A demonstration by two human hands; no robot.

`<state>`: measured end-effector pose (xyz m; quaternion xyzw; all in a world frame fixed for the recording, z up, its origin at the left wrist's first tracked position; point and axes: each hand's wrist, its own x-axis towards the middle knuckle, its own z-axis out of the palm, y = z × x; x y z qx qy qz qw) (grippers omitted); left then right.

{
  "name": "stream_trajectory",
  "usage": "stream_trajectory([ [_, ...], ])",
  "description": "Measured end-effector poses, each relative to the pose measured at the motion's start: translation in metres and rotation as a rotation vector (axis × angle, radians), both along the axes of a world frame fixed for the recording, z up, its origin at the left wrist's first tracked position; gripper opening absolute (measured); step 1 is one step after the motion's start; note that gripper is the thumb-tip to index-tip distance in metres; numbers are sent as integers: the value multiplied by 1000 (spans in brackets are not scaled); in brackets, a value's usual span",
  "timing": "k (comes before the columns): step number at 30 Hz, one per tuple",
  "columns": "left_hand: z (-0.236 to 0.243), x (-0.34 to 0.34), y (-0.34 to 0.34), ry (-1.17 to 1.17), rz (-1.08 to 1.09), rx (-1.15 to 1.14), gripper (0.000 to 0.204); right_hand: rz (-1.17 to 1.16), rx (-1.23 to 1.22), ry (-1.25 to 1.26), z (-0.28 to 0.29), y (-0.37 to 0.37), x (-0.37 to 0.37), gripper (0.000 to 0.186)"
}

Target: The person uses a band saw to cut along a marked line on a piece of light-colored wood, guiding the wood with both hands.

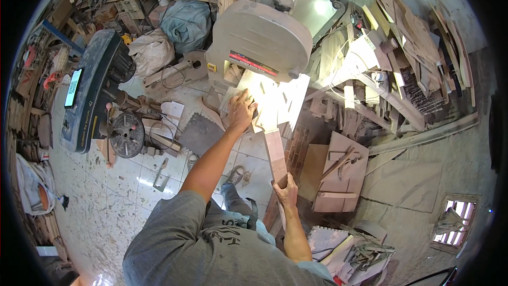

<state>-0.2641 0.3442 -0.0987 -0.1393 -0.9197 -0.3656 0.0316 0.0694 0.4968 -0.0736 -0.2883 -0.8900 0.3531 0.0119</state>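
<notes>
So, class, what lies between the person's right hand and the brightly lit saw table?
A wooden bar stretches from the right hand toward the saw table, as the head view shows.

Saw tbl (298, 93) detail lost, v. o/exposed.

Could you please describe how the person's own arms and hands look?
The left hand and right hand are bare, with no gloves, watch or bracelet visible. Both forearms are uncovered. The left sleeve is short and grey; pale blue cloth shows by the right arm.
</notes>
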Motion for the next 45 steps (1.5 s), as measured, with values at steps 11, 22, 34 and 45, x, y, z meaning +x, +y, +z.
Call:
stream_trajectory([
  [11,6,-3,1,17,-6,-3,46,-20,-25,-16,1,-1,-3,83],
  [22,-6,-13,5,19,17,25,44,6,-5,4,1,0,-6,83],
  [34,8,-7,-11,-53,-108,146,48,-25,-45,-19,5,-5,-9,81],
  [45,3,-8,-8,25,-116,92,49,-8,-25,30,-7,-4,-6,81],
])
